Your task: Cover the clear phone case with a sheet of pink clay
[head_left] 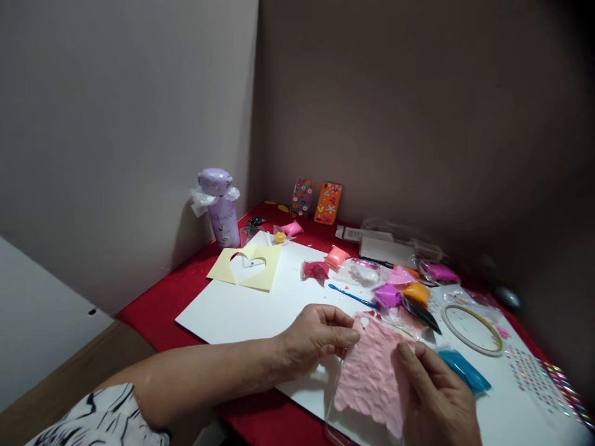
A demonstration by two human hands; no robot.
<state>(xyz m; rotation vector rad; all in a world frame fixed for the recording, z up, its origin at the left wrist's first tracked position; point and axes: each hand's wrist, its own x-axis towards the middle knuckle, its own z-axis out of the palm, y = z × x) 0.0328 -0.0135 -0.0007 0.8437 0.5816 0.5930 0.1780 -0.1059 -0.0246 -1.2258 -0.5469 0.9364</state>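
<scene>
two nearly closed pinches: left fingers (344,336) and right fingers (409,360) hold a pink-covered clear case (370,373).

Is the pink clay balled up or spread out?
Spread: the pink clay forms a rippled sheet across the clear case.

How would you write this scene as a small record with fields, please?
Held: wrinkled pink sheet, lower edge ragged
Left hand: pinches the sheet's upper left corner
Right hand: holds its right side
Surface: white board on red cloth
Board, left: yellow card with heart-shaped cutout
Board, right: blue packet, pale ring
Farther back: lavender bottle
</scene>
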